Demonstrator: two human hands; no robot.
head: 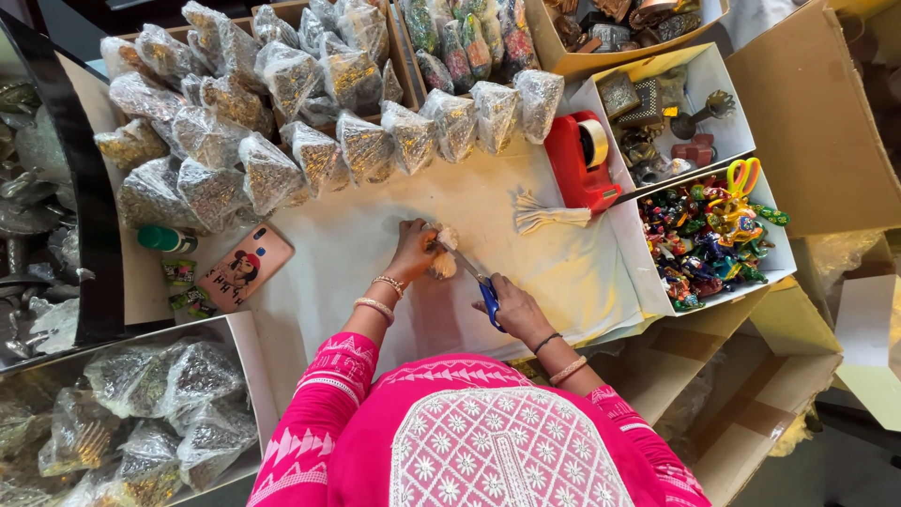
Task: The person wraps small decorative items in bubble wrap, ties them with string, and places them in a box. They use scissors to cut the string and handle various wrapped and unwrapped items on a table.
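Note:
My left hand (413, 248) grips a small cream tuft of thread (445, 252) on the white cloth-covered table (357, 244). My right hand (514, 308) holds blue-handled scissors (474, 280), whose blades reach up to the tuft. A loose cream thread bundle (544, 215) lies just right of the tuft. Pink embroidered sleeves and bangles cover my arms.
Several clear wrapped packets (282, 113) are piled along the far edge, with more in a box (150, 413) at left. A red tape dispenser (580, 160), a pink-cased phone (246, 267), a green-capped tube (167, 238), and white boxes of colourful trinkets (709, 235) and metal pieces (657, 122) surround the cloth.

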